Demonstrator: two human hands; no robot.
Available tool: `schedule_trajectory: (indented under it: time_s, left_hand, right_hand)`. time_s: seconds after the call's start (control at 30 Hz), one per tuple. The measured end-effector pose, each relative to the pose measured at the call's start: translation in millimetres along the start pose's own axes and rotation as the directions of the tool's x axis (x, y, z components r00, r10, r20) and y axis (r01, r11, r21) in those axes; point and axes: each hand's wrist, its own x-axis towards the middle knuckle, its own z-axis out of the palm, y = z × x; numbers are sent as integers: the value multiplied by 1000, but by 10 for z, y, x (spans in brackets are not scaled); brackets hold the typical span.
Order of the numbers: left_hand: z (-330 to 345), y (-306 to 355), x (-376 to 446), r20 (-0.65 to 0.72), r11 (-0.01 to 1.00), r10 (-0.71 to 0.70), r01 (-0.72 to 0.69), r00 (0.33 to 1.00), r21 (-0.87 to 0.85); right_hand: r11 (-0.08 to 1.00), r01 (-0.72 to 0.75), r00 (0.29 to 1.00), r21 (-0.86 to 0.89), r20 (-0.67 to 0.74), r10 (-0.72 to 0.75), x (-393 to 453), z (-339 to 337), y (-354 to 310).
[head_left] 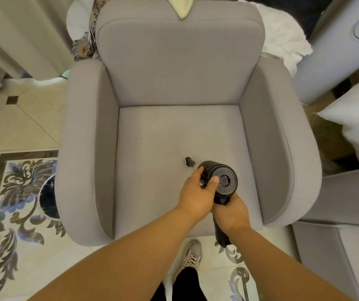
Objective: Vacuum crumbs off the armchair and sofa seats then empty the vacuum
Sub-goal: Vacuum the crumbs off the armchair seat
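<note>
Over the grey armchair [180, 135] seat, both my hands grip the black vacuum [222, 181]: right [231, 210] on handle, left [196, 193] on body; no writing readable.

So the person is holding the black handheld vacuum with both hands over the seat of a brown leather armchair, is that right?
Not quite. The head view shows the armchair is grey fabric, not brown leather. The rest holds: the left hand and right hand both grip the black handheld vacuum over its seat.
</note>
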Motion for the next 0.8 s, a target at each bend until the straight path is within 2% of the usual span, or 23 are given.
schedule_trajectory:
  time_s: [0.1, 0.2, 0.4, 0.6, 0.8]
  left_hand:
    - [79, 158, 111, 35, 999, 39, -39, 999, -14]
    - [136, 261, 309, 42, 999, 32, -32, 999, 0]
    - [180, 163, 498, 44, 999, 10, -12, 999, 42]
    - [119, 14, 261, -11, 998, -33, 33, 999, 45]
    - [-131, -122, 80, -77, 999, -40, 42, 996, 25]
  right_hand:
    - [999, 41, 998, 18, -51, -40, 119, -93, -96]
    - [998, 53, 998, 41, -37, -52, 331, -144, -169]
    - [998, -9, 1000, 67, -4, 9, 530, -74, -50]
    - [997, -67, 994, 46, 90, 63, 286, -50, 44]
    - [999, -51, 984, 2, 171, 50, 77, 131, 3]
